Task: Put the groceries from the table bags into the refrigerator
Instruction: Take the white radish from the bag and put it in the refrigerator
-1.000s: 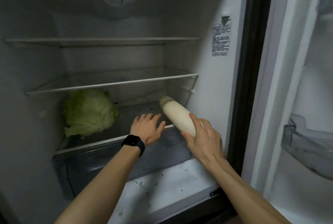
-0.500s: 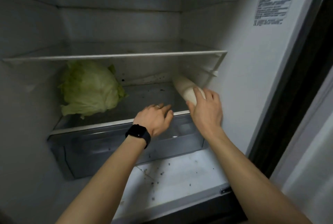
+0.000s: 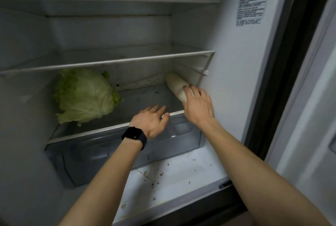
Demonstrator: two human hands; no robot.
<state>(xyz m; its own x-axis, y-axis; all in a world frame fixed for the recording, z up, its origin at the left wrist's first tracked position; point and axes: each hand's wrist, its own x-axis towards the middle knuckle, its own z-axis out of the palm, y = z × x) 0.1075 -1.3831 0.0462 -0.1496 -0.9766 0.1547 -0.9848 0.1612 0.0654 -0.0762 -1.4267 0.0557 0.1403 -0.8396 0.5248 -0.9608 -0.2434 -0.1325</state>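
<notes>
Lying on the lowest glass shelf [image 3: 145, 98], right of centre in the frame, the white radish [image 3: 175, 85] sits against the refrigerator's right wall [image 3: 227, 80], far end toward the back. Right hand [image 3: 198, 109]: fingers straight and spread, tips touching the radish's near end, not curled round it. Left hand [image 3: 151, 122]: relaxed, fingers apart, holding nothing, at the shelf's front edge; contact cannot be told. Black watch [image 3: 134, 135] on its wrist. Cabbage [image 3: 85, 96] at left of the same shelf, well apart from the radish. Clear drawer [image 3: 109, 153] below
</notes>
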